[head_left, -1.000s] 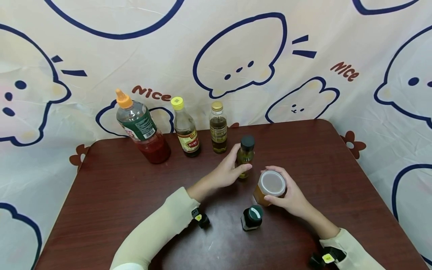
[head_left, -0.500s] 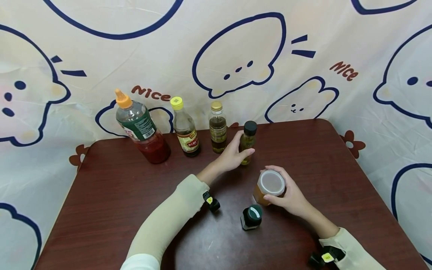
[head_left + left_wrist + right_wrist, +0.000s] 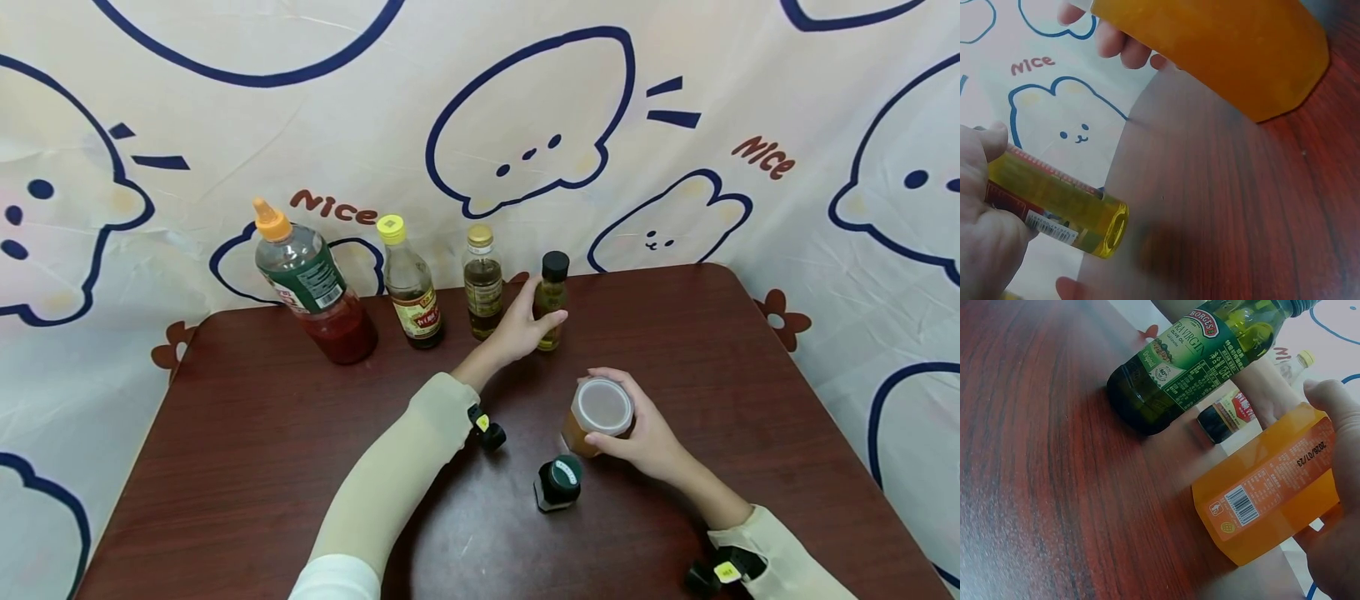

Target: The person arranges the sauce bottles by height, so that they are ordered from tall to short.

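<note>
My left hand [image 3: 519, 327] grips a small bottle of yellow oil with a black cap [image 3: 555, 268] near the back of the table. In the left wrist view the base of this oil bottle [image 3: 1079, 206] shows, tilted in the picture. Fingers and thumb of my right hand [image 3: 647, 437] are round a faceted jar with orange-brown contents [image 3: 581, 429] and a pale lid. The right wrist view shows the label and barcode on the jar [image 3: 1266, 494]. Just in front of it stands a green-capped olive oil bottle [image 3: 557, 487], whose green label [image 3: 1191, 362] faces the right wrist camera.
Along the back edge of the dark red-brown table [image 3: 247, 467] stand a large bottle of red sauce [image 3: 318, 287] with an orange nozzle, a yellow-capped bottle [image 3: 412, 296] and a gold-capped bottle [image 3: 483, 287]. A printed cloth [image 3: 360, 133] hangs behind.
My left hand has moved the black-capped oil bottle away from me toward the back edge, closer beside the gold-capped bottle. My right hand and the jar have stayed in place.
</note>
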A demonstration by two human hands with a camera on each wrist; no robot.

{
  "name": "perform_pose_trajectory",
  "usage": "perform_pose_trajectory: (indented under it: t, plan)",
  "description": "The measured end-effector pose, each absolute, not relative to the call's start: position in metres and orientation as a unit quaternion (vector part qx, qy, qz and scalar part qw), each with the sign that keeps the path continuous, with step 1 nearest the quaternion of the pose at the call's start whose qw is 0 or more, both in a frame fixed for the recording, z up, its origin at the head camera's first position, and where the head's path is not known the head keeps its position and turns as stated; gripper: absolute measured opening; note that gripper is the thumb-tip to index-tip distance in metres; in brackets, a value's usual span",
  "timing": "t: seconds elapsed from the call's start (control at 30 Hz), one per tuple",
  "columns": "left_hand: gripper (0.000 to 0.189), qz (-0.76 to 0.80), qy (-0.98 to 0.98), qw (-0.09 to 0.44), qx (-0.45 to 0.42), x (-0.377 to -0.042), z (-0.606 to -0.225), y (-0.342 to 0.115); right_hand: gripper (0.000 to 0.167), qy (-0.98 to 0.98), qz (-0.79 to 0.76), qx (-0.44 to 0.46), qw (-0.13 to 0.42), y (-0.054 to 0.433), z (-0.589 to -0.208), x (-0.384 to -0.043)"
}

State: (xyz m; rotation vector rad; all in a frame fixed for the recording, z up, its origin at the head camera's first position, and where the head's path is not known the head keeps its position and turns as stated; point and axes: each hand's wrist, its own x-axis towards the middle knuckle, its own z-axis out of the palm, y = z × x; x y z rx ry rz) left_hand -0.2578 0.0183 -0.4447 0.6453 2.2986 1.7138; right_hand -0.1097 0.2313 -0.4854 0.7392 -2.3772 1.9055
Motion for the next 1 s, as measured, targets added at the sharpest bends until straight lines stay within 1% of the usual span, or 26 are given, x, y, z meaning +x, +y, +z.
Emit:
perform_pose_trajectory:
  t: [0.1, 0.33, 0.63, 0.83, 1.0]
  plan:
    - [0.064, 0.583, 0.778, 0.102, 0.211, -0.261, -0.444, 0.022, 0.08, -0.758, 0.608, 0.237, 0.004, 0.231, -0.485, -0.11]
    - [0.057, 0.601, 0.767, 0.099, 0.201, -0.267, -0.446, 0.029, 0.08, -0.757, 0.61, 0.234, 0.002, 0.231, -0.486, -0.109]
    - [0.059, 0.618, 0.76, 0.101, 0.177, -0.276, -0.449, 0.037, 0.08, -0.759, 0.609, 0.232, 0.001, 0.231, -0.486, -0.109]
    - [0.058, 0.62, 0.761, 0.102, 0.162, -0.276, -0.454, 0.037, 0.08, -0.757, 0.61, 0.234, -0.002, 0.231, -0.486, -0.11]
    - [0.06, 0.615, 0.766, 0.103, 0.157, -0.277, -0.455, 0.039, 0.08, -0.757, 0.61, 0.234, 0.001, 0.231, -0.487, -0.109]
